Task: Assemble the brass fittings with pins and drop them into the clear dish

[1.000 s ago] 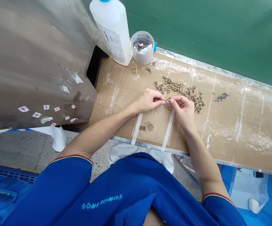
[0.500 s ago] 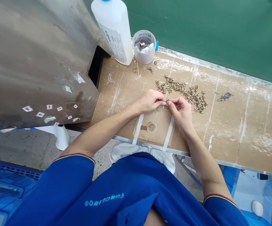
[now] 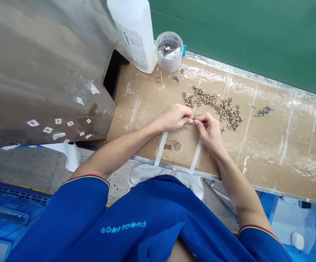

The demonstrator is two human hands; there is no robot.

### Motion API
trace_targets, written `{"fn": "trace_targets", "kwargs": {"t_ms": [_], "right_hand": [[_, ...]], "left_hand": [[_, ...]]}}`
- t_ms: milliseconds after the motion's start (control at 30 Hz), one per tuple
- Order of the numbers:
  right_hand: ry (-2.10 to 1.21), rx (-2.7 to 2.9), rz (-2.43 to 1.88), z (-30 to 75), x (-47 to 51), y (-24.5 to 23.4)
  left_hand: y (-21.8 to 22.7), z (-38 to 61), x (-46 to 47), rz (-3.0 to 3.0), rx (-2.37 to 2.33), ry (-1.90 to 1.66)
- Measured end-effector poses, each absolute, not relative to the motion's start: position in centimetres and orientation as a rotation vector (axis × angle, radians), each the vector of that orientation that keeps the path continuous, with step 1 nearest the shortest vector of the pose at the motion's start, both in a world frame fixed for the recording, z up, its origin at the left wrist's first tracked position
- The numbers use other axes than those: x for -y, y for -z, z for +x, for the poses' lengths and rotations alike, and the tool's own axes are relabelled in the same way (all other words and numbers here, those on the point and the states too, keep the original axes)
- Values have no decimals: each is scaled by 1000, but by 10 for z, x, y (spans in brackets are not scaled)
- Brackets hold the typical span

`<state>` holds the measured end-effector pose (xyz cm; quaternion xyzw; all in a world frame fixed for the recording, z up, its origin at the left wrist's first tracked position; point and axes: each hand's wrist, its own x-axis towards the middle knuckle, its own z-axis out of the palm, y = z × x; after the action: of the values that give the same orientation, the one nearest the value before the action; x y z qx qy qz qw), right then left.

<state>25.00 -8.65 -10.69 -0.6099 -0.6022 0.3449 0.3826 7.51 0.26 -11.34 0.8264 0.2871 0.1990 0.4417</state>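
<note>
1. metal panel (image 3: 48,62) bearing paper stickers (image 3: 58,121), well left of both hands.
2. white bottle (image 3: 132,36) and, just right of it, a round tub (image 3: 169,65) of scraps, both beyond the left hand; a few loose pieces (image 3: 177,79) lie between tub and hand.
3. left hand (image 3: 176,118), thumb and finger pinched together on one end of a small part.
4. clear dish (image 3: 177,146), on the near side of the left hand, untouched.
5. the small part (image 3: 193,119), held between the two sets of fingertips, above the cardboard-covered bench (image 3: 272,156); too small to tell what is being done to it.
6. right hand (image 3: 209,129), pinching the same part from its side.
7. large heap of brassy pieces (image 3: 226,109), just beyond the right hand and spreading to its right.
8. small cluster with blue bits (image 3: 264,111), farther right, apart from the heap.
9. progress, as a judgement: one part is in hand and unfinished, the work seems well short of done, and which group is finished cannot be told.
</note>
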Motion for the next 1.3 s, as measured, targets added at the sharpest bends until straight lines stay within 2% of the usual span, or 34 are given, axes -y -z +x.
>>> {"fn": "trace_targets", "kwargs": {"t_ms": [467, 700, 1300], "right_hand": [[-1089, 1281, -1444, 254, 87, 111], [-1090, 1155, -1408, 253, 85, 114], [-1083, 1319, -1422, 250, 90, 115]], "left_hand": [[104, 72, 2, 1894, -649, -541], [102, 70, 2, 1823, -717, -509], [110, 73, 2, 1964, -644, -492]]}}
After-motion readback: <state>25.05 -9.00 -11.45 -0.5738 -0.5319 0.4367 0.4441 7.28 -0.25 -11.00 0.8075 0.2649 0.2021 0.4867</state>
